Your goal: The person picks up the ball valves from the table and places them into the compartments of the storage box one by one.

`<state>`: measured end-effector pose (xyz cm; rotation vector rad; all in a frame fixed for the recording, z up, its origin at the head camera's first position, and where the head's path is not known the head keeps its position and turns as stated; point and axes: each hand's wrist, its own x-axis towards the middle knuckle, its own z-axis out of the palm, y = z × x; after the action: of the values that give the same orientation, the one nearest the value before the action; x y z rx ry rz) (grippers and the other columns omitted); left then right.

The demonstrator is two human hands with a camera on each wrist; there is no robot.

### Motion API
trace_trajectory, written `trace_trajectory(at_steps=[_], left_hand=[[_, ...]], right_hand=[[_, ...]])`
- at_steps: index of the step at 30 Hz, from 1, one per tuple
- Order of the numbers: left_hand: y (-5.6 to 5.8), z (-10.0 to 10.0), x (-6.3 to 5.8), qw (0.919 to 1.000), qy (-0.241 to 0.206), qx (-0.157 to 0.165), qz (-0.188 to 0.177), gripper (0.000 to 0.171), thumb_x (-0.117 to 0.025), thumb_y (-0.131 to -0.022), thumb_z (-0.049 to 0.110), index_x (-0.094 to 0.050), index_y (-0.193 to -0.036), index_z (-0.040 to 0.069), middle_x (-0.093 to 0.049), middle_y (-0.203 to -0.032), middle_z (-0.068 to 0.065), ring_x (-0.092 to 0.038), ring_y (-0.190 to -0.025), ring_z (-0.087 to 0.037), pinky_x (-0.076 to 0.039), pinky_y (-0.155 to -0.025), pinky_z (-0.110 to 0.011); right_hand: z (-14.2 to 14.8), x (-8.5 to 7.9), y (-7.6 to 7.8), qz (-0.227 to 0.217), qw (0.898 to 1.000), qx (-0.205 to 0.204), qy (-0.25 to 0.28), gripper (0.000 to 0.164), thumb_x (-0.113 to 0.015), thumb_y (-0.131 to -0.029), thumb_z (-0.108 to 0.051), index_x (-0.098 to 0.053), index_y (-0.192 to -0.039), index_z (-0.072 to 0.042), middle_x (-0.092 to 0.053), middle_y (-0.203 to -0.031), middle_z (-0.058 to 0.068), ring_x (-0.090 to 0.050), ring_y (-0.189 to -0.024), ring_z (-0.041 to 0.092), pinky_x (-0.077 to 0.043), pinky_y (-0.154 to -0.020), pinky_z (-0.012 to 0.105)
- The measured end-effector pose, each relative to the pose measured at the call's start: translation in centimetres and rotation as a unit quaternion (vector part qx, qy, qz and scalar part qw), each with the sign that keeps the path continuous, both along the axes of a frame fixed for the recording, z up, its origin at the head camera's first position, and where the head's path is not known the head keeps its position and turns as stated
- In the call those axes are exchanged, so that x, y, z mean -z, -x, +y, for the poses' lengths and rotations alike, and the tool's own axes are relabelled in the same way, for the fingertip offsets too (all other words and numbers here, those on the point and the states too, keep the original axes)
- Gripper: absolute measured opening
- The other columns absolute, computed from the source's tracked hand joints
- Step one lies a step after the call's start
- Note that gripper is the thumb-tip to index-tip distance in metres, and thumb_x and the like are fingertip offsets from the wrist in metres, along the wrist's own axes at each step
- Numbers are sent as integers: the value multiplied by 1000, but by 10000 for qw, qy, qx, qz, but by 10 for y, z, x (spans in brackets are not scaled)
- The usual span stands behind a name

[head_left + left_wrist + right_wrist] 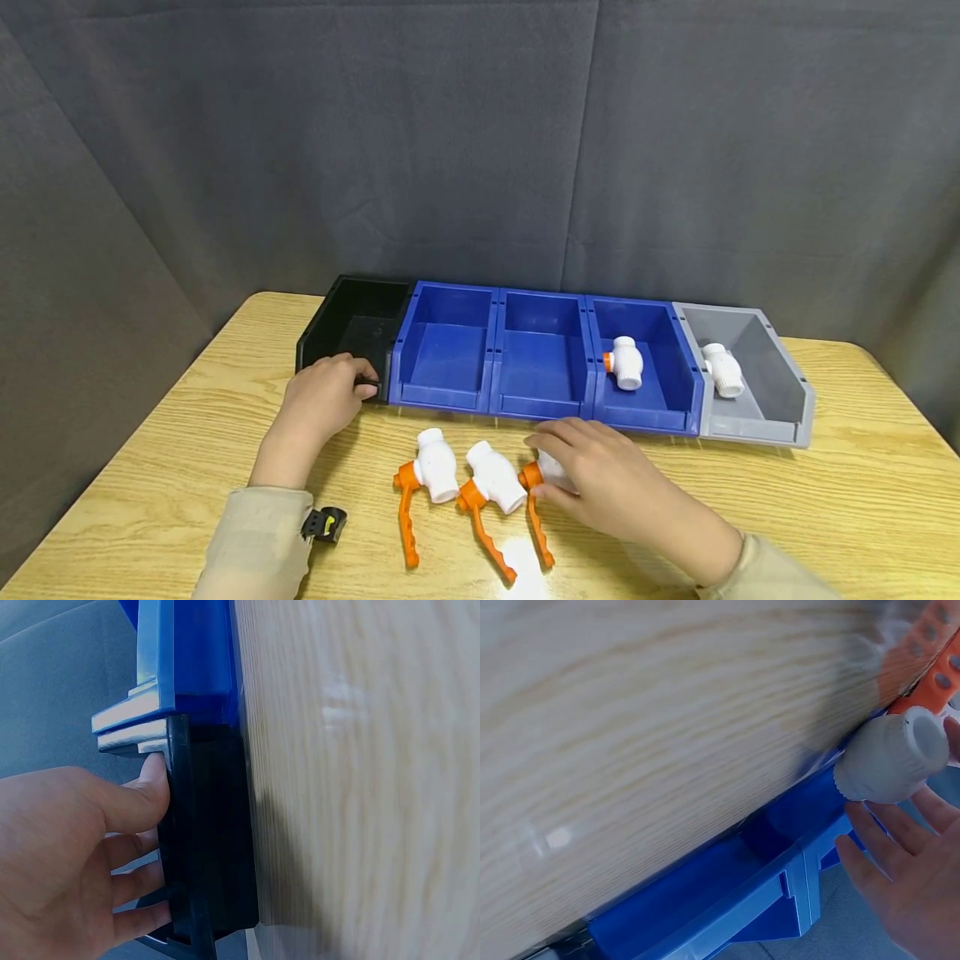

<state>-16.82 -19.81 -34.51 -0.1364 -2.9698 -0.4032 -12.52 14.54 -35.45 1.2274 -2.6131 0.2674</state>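
My left hand (pixel 324 400) grips the front lip of the black storage bin (pixel 367 321), its thumb along the edge and its fingers inside in the left wrist view. My right hand (pixel 600 475) holds a white ball valve (pixel 889 757) with an orange lever handle (pixel 540 533), thumb on one side and fingers on the other. Part of that valve hides under the hand in the head view. Left of it on the table lie two more such valves, the middle ball valve (pixel 497 477) and the left ball valve (pixel 437 467), handles toward me.
Three blue bins stand joined in a row, the left blue bin (pixel 450 354), the middle blue bin (pixel 542 358) and the right blue bin (pixel 660 392). The right blue bin holds a valve (pixel 627 364). A grey bin (pixel 780 392) at the right end holds another valve (pixel 723 371).
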Motion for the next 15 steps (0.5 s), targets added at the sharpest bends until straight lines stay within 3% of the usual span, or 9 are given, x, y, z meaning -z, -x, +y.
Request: trace_trajectory(at_steps=[9,15], left_hand=[[0,0,0,10000,-15,3,-46,14,-73,-90,16,-75,-102,8,-67,-96,-10,-63,-96,-36,-51,-83,-53],[1,0,-1,10000,-34,0,-59,14,-73,-91,16,-75,-102,8,-68,-99,-11,-63,-99,-37,-50,-84,-54]], right_hand=[[1,-1,3,-498,9985,-6,-207,55,-74,-87,-44,-62,-128,-9,-61,-128,7,-59,-115,27,-48,-97,48],[3,-3,3,-851,9953,-75,-451,63,-78,-82,-44,-59,-132,-9,-56,-136,12,-55,-122,32,-44,-102,52]])
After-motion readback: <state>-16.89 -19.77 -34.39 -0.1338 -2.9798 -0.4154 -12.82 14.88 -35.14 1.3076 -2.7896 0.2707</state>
